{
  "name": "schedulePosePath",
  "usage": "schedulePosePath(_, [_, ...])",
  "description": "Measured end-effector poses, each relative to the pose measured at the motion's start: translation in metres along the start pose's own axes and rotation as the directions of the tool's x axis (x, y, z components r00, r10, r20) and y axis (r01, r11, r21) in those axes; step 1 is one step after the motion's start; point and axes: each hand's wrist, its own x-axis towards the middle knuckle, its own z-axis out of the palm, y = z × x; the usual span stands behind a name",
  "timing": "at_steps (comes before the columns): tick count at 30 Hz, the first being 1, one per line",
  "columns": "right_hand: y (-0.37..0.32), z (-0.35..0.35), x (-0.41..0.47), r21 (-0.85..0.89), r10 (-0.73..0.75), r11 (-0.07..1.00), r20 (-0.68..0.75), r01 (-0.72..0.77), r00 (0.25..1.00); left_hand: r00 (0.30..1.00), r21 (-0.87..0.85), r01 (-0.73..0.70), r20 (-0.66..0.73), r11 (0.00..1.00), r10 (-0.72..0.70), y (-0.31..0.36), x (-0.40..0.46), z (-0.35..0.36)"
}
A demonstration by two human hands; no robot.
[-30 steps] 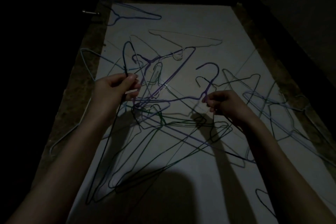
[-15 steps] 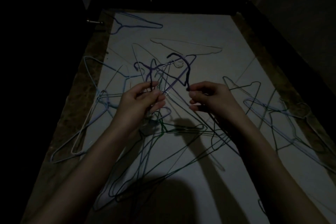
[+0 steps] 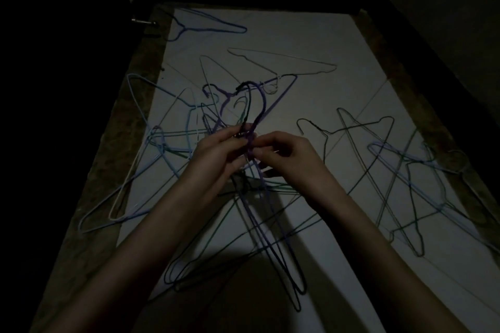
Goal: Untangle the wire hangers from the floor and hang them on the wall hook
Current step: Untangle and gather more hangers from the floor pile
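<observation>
In dim light, several wire hangers lie tangled on a white sheet point(image 3: 311, 43) on the floor. My left hand point(image 3: 219, 154) and my right hand point(image 3: 286, 153) meet at the centre and both pinch the necks of a dark hanger and a purple hanger point(image 3: 261, 108) held together, hooks pointing up. Their bodies hang down toward me point(image 3: 286, 273). Light blue hangers point(image 3: 135, 170) lie at the left, green and grey ones point(image 3: 400, 184) at the right. No wall hook is visible.
A single blue hanger point(image 3: 208, 25) lies at the far left of the sheet, a pale one point(image 3: 284, 62) beyond the pile. Mottled brown floor point(image 3: 108, 170) borders the sheet on both sides. Dark walls close in around. My shadow falls on the near part.
My hands have come together from apart, bringing the dark hanger and the purple hanger side by side with hooks aligned. The held hangers have lifted off the pile.
</observation>
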Motion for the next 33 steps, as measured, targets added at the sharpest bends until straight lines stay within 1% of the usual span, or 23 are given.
schedulePosePath(2, [0.002, -0.002, 0.000, 0.041, 0.029, 0.999, 0.004, -0.029, 1.000, 1.000, 0.008, -0.022, -0.001, 1.000, 0.022, 0.001, 0.000, 0.000])
schedulePosePath(3, [0.004, -0.002, 0.000, 0.029, 0.044, 0.999, 0.006, -0.044, 0.999, 0.999, 0.017, -0.034, 0.005, 0.999, 0.034, 0.002, 0.000, 0.001])
schedulePosePath(6, [0.014, 0.000, -0.002, -0.072, 0.080, 0.994, 0.035, -0.077, 0.996, 0.997, 0.048, -0.074, 0.020, 0.996, 0.073, 0.003, -0.001, 0.001])
schedulePosePath(9, [0.026, 0.003, -0.005, -0.120, 0.104, 0.988, 0.055, -0.097, 0.993, 0.995, 0.053, -0.098, 0.031, 0.994, 0.096, 0.004, 0.000, 0.002])
schedulePosePath(11, [0.033, 0.005, -0.007, -0.139, 0.086, 0.987, 0.051, -0.078, 0.995, 0.994, 0.056, -0.109, 0.033, 0.992, 0.107, 0.004, 0.002, 0.001])
schedulePosePath(14, [0.037, 0.008, -0.009, -0.079, 0.043, 0.996, 0.021, -0.041, 0.999, 0.993, 0.064, -0.115, 0.009, 0.991, 0.115, 0.001, 0.004, -0.001])
schedulePosePath(17, [0.037, 0.008, -0.008, -0.033, -0.016, 0.999, -0.017, 0.015, 1.000, 0.996, 0.053, -0.090, -0.011, 0.995, 0.091, -0.004, 0.003, -0.002])
schedulePosePath(19, [0.037, 0.007, -0.007, 0.015, -0.016, 1.000, -0.009, 0.016, 1.000, 0.997, 0.078, -0.083, -0.003, 0.994, 0.083, -0.005, 0.002, -0.002])
schedulePosePath(21, [0.038, 0.006, -0.006, 0.035, 0.011, 0.999, 0.021, -0.011, 1.000, 0.996, 0.118, -0.091, -0.012, 0.989, 0.093, -0.004, 0.001, -0.002])
schedulePosePath(24, [0.047, -0.001, -0.004, -0.030, 0.052, 0.998, 0.066, -0.050, 0.996, 0.992, 0.142, -0.104, -0.058, 0.984, 0.113, -0.002, 0.000, -0.002])
schedulePosePath(26, [0.061, -0.007, -0.001, -0.035, 0.115, 0.993, 0.035, -0.113, 0.993, 0.990, 0.133, -0.106, -0.074, 0.985, 0.117, 0.000, 0.001, -0.003])
schedulePosePath(29, [0.094, -0.011, 0.007, -0.043, 0.214, 0.976, -0.035, -0.215, 0.976, 0.989, 0.164, -0.122, -0.059, 0.979, 0.133, 0.001, 0.001, -0.007])
schedulePosePath(31, [0.115, -0.010, 0.013, -0.141, 0.197, 0.968, -0.092, -0.209, 0.976, 0.990, 0.172, -0.115, -0.060, 0.978, 0.127, 0.003, 0.002, -0.010])
schedulePosePath(33, [0.133, -0.009, 0.020, -0.354, 0.129, 0.922, -0.097, -0.155, 0.987, 0.991, 0.176, -0.097, -0.077, 0.980, 0.112, 0.005, 0.002, -0.012])
